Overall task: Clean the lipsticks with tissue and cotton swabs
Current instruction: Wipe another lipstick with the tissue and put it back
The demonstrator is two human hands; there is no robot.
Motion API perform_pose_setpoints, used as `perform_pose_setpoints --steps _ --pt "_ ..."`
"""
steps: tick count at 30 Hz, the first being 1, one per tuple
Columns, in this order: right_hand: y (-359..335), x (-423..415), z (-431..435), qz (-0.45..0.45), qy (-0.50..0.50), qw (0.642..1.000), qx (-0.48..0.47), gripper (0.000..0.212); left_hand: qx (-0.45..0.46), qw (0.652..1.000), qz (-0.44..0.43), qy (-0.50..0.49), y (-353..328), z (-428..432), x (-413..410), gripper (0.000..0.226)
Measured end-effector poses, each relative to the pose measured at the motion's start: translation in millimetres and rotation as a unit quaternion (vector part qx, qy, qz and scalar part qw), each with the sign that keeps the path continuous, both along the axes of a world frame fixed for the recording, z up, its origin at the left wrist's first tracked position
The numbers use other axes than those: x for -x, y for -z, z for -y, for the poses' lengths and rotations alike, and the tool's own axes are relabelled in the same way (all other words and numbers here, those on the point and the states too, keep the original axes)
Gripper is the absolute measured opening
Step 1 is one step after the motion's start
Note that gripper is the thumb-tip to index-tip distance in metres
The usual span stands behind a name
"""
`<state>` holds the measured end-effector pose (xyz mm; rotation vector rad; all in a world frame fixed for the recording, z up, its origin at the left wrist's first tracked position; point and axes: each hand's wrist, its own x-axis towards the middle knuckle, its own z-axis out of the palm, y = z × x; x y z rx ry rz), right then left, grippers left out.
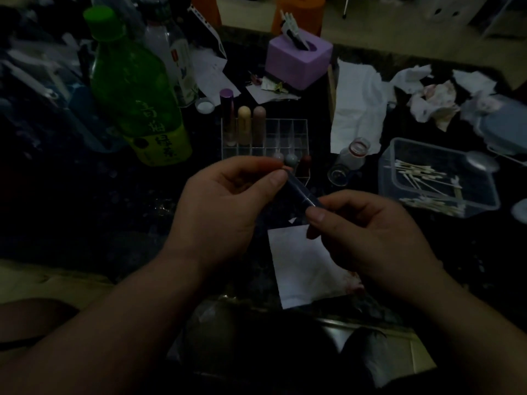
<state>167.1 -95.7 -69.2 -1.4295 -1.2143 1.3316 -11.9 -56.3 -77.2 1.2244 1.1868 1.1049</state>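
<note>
Above a flat white tissue at centre, a dark lipstick tube is held aslant between both hands. Its upper end is pinched by the thumb and fingers of the left hand; its lower end is pinched by the thumb and forefinger of the right hand. The hands are joined only through the tube; whether it is capped cannot be told in the dim light. A reddish stain is seen at the tissue's near right corner, beside the right wrist.

Behind the hands, a clear gridded organizer is set on the dark table. Three upright lipsticks are stood in its far left cells and three shorter lipsticks in its near row. To the right, cotton swabs are heaped in a clear plastic tub, and a small clear bottle is placed between tub and organizer. Crumpled stained tissues are scattered at far right, a purple tissue box is set at far centre, and a green bottle is stood at left.
</note>
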Motion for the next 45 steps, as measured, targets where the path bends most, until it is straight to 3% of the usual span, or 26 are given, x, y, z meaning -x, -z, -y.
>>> perform_pose_setpoints --steps 5,8,11,14,16,19,21,27,31,39,41,44,45 --pt "6 1 0 -0.155 -0.028 0.982 0.103 0.033 0.029 0.999 0.046 0.005 0 -2 2 0.016" --pt "5 5 -3 -0.308 -0.057 0.928 0.199 0.031 0.051 0.99 0.133 0.023 0 -1 1 0.029" --pt "6 7 -7 -0.443 -0.099 0.856 0.249 0.027 0.082 0.97 0.202 0.11 -4 4 -2 0.053" --pt "9 11 -8 -0.473 -0.113 0.836 0.256 0.028 0.079 0.972 0.188 0.118 -6 5 1 0.061" --pt "8 14 -8 -0.394 -0.093 0.882 0.24 0.03 0.077 0.978 0.168 0.098 -5 5 4 0.06" --pt "11 13 -8 -0.125 -0.045 0.981 0.139 0.034 0.078 0.985 0.13 0.086 -4 5 7 0.061" --pt "16 10 -11 -0.042 -0.007 0.997 0.064 0.025 0.07 0.989 0.091 0.088 -3 5 10 0.058" --pt "11 15 -16 -0.101 0.014 0.994 0.025 0.015 0.077 0.99 0.031 0.116 -1 7 10 0.057" --pt "9 15 -16 -0.052 -0.007 0.999 -0.013 0.027 0.094 0.985 0.025 0.139 -1 9 12 0.059" --pt "-6 17 -26 0.105 -0.088 0.987 -0.079 0.038 0.089 0.981 -0.081 0.154 -1 8 20 0.072" --pt "-9 20 -34 0.139 -0.073 0.982 -0.102 0.035 0.089 0.984 -0.107 0.115 -2 3 27 0.058" --pt "-11 28 -52 0.253 -0.022 0.951 -0.175 0.029 0.063 0.994 -0.087 -0.034 -8 -9 38 0.013" --pt "-9 30 -58 0.284 -0.003 0.938 -0.201 0.029 0.067 0.992 -0.068 -0.077 -9 -13 42 0.022"
